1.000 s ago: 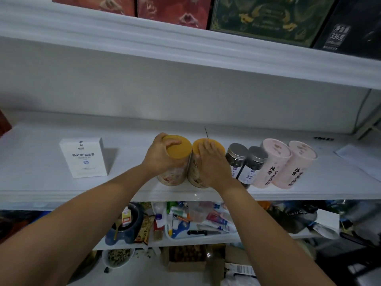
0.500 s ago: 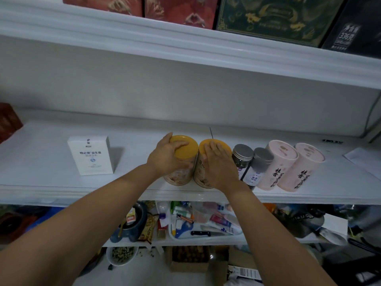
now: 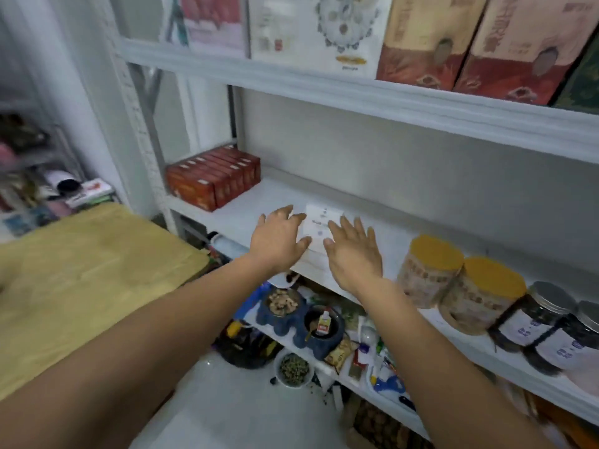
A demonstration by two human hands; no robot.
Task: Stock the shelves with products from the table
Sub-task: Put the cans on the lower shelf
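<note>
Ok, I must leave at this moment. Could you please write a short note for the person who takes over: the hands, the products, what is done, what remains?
Left hand: open, fingers spread, at the left edge of the white box.
Right hand: open, at its right edge. Blur hides whether either hand touches it.
Things: the white box stands on the middle shelf; yellow-lidded jars to its right, then dark jars; red boxes at the left end.
Done: these are shelved.
Left: probably adjusting the white box; whether the table holds more does not show.
</note>
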